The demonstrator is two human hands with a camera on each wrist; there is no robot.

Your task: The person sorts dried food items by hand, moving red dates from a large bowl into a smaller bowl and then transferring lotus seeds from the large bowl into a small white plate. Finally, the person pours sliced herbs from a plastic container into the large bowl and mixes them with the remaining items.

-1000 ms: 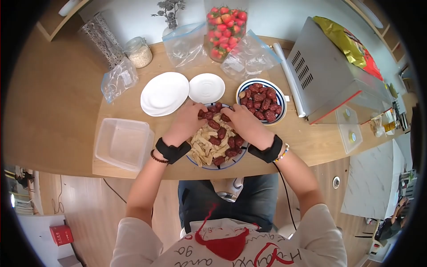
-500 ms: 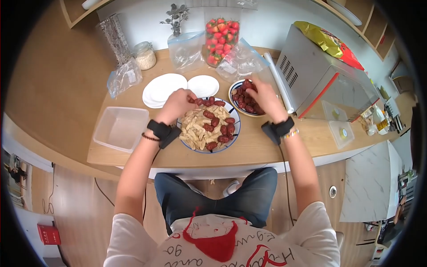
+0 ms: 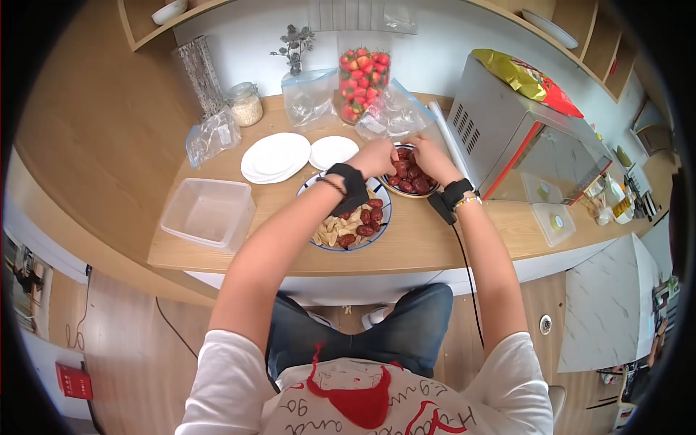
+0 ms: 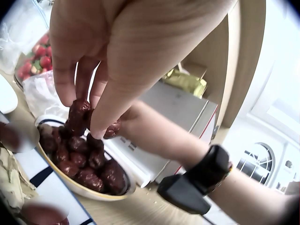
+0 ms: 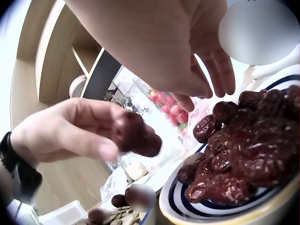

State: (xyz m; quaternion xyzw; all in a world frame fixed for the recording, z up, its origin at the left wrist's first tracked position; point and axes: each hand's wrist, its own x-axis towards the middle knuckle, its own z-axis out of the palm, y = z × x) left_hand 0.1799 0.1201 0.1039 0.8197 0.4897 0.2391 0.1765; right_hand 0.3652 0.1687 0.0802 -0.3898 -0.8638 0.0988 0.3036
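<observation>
Dried dates (image 3: 412, 176) lie in two places, the nearer being a blue-and-white plate (image 3: 387, 219) by the table's front edge, where some sit among pale dried slices (image 3: 328, 232), partly under the left wrist. Just beyond it to the right, more are heaped in a striped bowl (image 3: 412, 196), directly below both hands. The left hand (image 3: 375, 158) reaches across to the bowl's left side and pinches what look like two dates between thumb and fingers, above the heap. The right hand (image 3: 433, 159) hangs over the bowl with its fingers fairly straight and parted, tips close to the dates; whether they touch is unclear.

To the left stands a clear plastic container (image 3: 205, 212). White plates (image 3: 274, 156) lie past the blue-and-white plate, a small white dish (image 3: 333, 152) beside them. A grey oven-like appliance (image 3: 500, 127) is on the right, a gold-and-red packet (image 3: 523, 81) on top. Farther back are a glass jar (image 3: 246, 109), plastic bags (image 3: 307, 105) and a tall clear vessel of strawberries (image 3: 362, 81).
</observation>
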